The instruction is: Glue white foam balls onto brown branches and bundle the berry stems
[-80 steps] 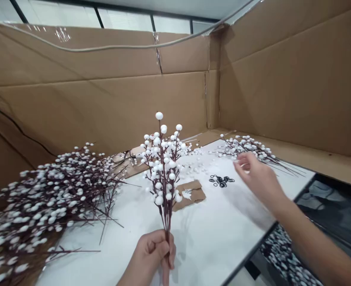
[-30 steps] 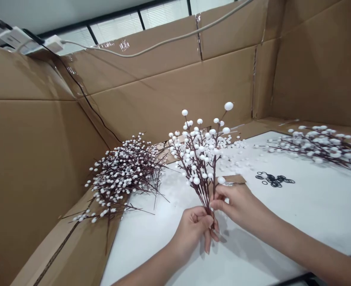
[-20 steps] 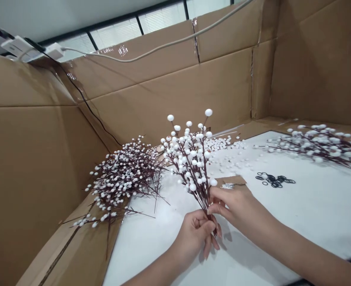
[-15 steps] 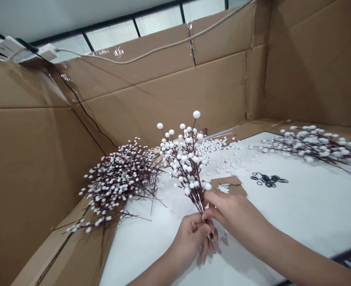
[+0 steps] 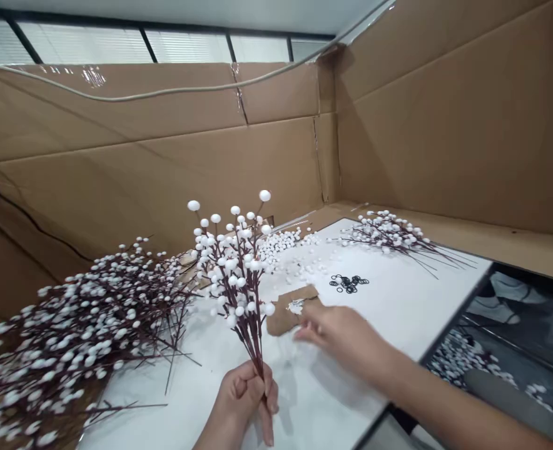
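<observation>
My left hand (image 5: pixel 246 400) is wrapped round the lower stems of a bunch of white berry stems (image 5: pixel 239 281), which stands upright above the white board. My right hand (image 5: pixel 328 328) is off the bunch, over the near edge of a brown cardboard piece (image 5: pixel 281 320) with a small white patch (image 5: pixel 296 306) on it. Its fingers are bent and slightly smeared, so whether they hold anything is unclear. Just beyond this hand lies a small pile of black rubber rings (image 5: pixel 349 284).
A big heap of berry stems (image 5: pixel 93 319) lies on the left. Loose white berries (image 5: pixel 281 244) are scattered at the back. Another bunch of berry stems (image 5: pixel 389 234) rests at the back right. Cardboard walls (image 5: pixel 164 162) surround the white board (image 5: pixel 398 300); more berries (image 5: pixel 464 362) show below its right edge.
My right hand has let go of the bunch and moved right, to the cardboard piece. My left hand still grips the stems. The whole view has turned to the right.
</observation>
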The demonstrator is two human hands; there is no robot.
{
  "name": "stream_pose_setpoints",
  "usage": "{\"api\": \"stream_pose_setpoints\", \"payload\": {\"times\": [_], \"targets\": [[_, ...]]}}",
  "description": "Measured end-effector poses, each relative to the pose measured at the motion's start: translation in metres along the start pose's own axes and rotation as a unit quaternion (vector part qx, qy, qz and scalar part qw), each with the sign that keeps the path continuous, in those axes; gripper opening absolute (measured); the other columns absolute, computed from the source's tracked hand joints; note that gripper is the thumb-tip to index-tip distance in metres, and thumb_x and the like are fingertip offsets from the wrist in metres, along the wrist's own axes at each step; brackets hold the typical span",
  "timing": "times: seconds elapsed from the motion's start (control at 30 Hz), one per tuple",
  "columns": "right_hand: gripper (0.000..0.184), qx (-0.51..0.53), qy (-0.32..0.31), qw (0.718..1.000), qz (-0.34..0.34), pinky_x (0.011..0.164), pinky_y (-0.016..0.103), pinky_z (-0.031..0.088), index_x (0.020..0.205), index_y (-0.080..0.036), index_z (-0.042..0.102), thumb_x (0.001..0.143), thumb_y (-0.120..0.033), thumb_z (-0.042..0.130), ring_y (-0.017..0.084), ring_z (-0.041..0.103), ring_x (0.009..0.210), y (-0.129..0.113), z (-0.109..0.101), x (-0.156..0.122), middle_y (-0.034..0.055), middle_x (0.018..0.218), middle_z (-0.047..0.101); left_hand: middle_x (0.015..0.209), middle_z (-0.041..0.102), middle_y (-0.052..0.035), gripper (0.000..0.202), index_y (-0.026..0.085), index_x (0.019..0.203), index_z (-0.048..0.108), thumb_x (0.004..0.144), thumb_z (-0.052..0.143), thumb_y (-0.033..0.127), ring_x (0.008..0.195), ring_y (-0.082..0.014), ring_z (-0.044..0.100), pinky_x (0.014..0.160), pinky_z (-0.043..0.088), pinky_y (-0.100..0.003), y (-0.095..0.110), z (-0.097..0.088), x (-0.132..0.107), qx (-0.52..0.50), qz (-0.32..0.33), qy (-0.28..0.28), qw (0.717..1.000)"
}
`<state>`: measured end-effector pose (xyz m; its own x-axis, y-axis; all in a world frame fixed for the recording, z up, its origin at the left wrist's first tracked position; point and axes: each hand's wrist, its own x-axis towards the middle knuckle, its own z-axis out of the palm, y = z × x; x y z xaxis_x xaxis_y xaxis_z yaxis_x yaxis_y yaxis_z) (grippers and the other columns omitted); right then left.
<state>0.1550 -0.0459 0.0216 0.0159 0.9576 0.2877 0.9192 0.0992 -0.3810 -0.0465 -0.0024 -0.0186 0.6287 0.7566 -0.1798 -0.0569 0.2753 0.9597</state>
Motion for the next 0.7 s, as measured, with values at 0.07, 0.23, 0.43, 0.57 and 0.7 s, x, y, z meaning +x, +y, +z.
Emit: {"api": "stream_pose_setpoints", "payload": {"times": [0.07, 0.23, 0.43, 0.57, 0.7], "targets": [[0.024, -0.039, 0.050, 0.989, 0.136, 0.055, 0.022, 0.039, 0.078, -0.023, 0.058, 0.088, -0.037, 0.042, 0.015, 0.062, 0.066, 0.040, -0.018, -0.007, -0.0011, 0.076, 0.068, 0.048, 0.053, 0.0050, 0.044, 0.015, 0.061, 0.048, 0.061, 0.065, 0.055, 0.027, -0.0030, 0.044, 0.038, 0.025, -0.016, 0.000, 0.001, 0.000, 0.005, -0.004, -0.009, 1.000], [0.025, -0.180, 0.156, 0.909, 0.341, 0.069, 0.034, 0.038, 0.096, -0.009, 0.057, 0.085, -0.025, 0.041, 0.031, 0.057, 0.091, 0.135, -0.058, -0.022, 0.0206, 0.103, 0.060, 0.049, 0.055, 0.0037, 0.044, 0.014, 0.060, 0.049, 0.060, 0.066, 0.055, 0.027, -0.0031, 0.045, 0.038, 0.022, -0.016, 0.002, 0.003, 0.001, 0.019, 0.003, -0.002, 1.000], [0.014, -0.163, 0.143, 0.908, 0.358, 0.064, 0.032, 0.036, 0.073, -0.012, 0.059, 0.077, -0.015, 0.047, 0.030, 0.059, 0.081, 0.169, -0.065, -0.023, 0.0180, 0.080, 0.065, 0.049, 0.056, 0.0035, 0.042, 0.014, 0.061, 0.049, 0.063, 0.065, 0.052, 0.027, -0.0034, 0.045, 0.040, 0.023, -0.016, 0.005, 0.006, 0.001, 0.019, 0.004, 0.013, 1.000], [0.016, -0.098, 0.174, 0.906, 0.372, 0.061, 0.036, 0.035, 0.066, -0.016, 0.056, 0.076, -0.018, 0.044, 0.032, 0.058, 0.078, 0.165, -0.077, -0.027, 0.0194, 0.077, 0.064, 0.050, 0.056, 0.0032, 0.041, 0.014, 0.062, 0.050, 0.064, 0.065, 0.052, 0.028, -0.0037, 0.045, 0.041, 0.026, -0.017, 0.007, 0.008, -0.001, 0.008, 0.010, 0.001, 1.000], [0.014, 0.073, 0.247, 0.905, 0.340, 0.058, 0.041, 0.039, 0.066, -0.019, 0.049, 0.076, -0.028, 0.043, 0.033, 0.060, 0.070, 0.160, -0.077, -0.029, 0.0178, 0.066, 0.061, 0.051, 0.056, 0.0026, 0.040, 0.014, 0.064, 0.049, 0.066, 0.063, 0.051, 0.029, -0.0043, 0.047, 0.041, 0.027, -0.017, 0.005, 0.006, -0.002, -0.006, 0.015, -0.011, 1.000]]}}
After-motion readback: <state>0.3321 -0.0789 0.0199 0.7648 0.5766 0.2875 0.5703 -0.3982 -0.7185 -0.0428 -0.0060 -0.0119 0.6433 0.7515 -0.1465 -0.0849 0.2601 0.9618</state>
